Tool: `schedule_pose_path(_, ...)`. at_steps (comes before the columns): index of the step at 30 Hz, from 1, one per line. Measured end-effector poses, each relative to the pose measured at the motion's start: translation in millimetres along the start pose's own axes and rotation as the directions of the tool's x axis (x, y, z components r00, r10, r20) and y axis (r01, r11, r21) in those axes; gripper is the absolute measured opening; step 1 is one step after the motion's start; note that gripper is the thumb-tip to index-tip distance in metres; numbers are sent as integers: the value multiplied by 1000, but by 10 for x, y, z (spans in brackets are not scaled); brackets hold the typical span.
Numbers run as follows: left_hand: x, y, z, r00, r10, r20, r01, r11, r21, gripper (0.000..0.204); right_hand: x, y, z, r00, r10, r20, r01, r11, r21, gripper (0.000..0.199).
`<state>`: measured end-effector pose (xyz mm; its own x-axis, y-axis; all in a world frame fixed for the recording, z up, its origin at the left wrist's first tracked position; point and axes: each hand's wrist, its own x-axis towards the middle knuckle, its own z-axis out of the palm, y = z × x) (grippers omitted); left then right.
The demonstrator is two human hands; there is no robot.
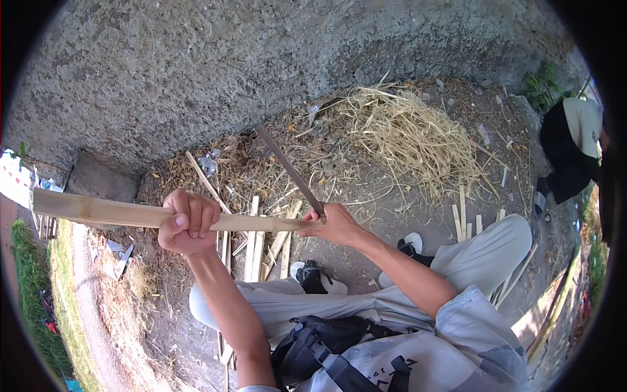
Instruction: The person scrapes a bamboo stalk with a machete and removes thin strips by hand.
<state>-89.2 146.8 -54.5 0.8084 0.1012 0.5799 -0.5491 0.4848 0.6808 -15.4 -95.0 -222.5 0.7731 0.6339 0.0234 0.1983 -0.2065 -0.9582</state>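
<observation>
Knife on a wooden stick

Left hand (189, 223) is closed in a fist around the wooden stick (117, 213) and holds it level above the knees. Right hand (336, 225) grips a long knife (287, 168), its blade tilted against the stick's end, probably for a steady cut. Straw pile (411, 134) lies beyond.

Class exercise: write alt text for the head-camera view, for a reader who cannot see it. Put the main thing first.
Seen from above, a seated person's left hand grips a long pale wooden strip held level, while the right hand sets a long dark blade against its end. Split wood slats lie on the dirt below, with a heap of straw-like shavings near a rough concrete wall.
</observation>
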Motion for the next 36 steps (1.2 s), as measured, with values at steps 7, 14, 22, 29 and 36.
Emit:
schedule_pose_path(7,185,-46,341,999,-32,40,38,984,-176,24,-217,-131,63,986,-120,112,126,991,-51,47)
schedule_pose_path(14,729,-345,1168,991,39,-127,29,870,493,33,-356,-104,-259,984,-144,-103,151,987,59,45)
schedule_pose_path(22,-187,-1159,809,869,-495,-29,164,232,959,82,-201,-1016,-1556,692,-185,-698,479,841,252,34)
schedule_pose_path(29,-564,-1579,602,918,-388,81,4,213,977,81,-478,-1140,-2228,416,-84,-905,559,809,182,26)
schedule_pose_path(36,-521,-1671,684,937,-346,56,23,223,975,71,-532,-691,-2318,383,68,-921,532,799,280,27)
